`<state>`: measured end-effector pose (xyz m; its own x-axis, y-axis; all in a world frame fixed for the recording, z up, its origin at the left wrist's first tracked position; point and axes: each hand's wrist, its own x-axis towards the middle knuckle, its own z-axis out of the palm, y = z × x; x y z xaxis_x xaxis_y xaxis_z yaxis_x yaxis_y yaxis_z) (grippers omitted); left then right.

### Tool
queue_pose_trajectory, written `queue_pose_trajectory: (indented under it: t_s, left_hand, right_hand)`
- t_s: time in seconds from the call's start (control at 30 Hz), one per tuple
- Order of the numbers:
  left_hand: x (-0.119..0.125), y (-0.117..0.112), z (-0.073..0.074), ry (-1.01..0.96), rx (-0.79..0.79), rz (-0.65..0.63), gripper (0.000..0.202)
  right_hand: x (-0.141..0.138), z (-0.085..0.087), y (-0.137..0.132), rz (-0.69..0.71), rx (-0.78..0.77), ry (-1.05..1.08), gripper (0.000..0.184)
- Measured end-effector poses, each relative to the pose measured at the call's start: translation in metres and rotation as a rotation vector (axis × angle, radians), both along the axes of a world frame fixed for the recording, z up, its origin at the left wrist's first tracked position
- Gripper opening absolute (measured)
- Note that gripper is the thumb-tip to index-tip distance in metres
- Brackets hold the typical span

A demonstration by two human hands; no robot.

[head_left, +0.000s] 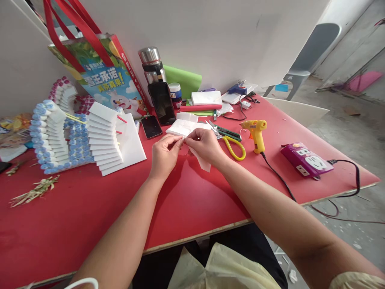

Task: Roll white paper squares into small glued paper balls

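Note:
My left hand (pixel 164 154) and my right hand (pixel 204 145) meet above the red table (pixel 90 208), both pinching a small white paper piece (pixel 202 161). The paper hangs down below my right palm, its lower end near the table. A stack of white sheets (pixel 182 127) lies just behind my fingers. Yellow-handled scissors (pixel 233 143) lie right of my right hand.
A yellow glue gun (pixel 256 132) stands upright, its cord running to a purple power strip (pixel 305 159). A white stepped paper model (pixel 110 138) and blue-and-white rolls (pixel 54 136) sit left. Two phones (pixel 161 103), a flask (pixel 152 64) and a printed bag (pixel 105 76) stand behind.

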<state>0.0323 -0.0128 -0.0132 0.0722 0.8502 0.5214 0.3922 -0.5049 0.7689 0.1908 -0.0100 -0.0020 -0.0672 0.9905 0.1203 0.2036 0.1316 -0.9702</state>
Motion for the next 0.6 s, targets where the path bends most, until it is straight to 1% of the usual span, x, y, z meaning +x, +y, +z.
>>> queue_pose_trajectory:
  t_s: [0.13,0.27,0.33,0.4,0.5,0.6]
  left_hand:
    - [0.0012,-0.0031,0.0032,0.13,0.213,0.051,0.015]
    - [0.0028,-0.0035,0.0014,0.347,0.389,0.109,0.02]
    - [0.0047,-0.0034,-0.0005,0.471,0.417,0.144,0.024]
    - [0.0068,-0.0039,-0.002,0.553,0.403,0.159,0.029]
    - [0.0082,-0.0051,-0.0031,0.589,0.372,0.151,0.035]
    - [0.0065,-0.005,-0.004,0.569,0.383,0.147,0.037]
  right_hand:
    - [-0.0022,0.0033,-0.0034,0.022,0.042,0.033,0.01]
    - [-0.0038,0.0032,-0.0034,-0.036,0.08,0.058,0.01]
    - [-0.004,0.0015,-0.0016,-0.055,0.072,0.078,0.011]
    - [-0.0035,-0.0006,0.0007,-0.059,0.036,0.132,0.012]
    - [-0.002,-0.0034,0.0038,-0.015,-0.03,0.254,0.015]
    - [-0.0009,-0.0038,0.0047,0.041,-0.039,0.306,0.018]
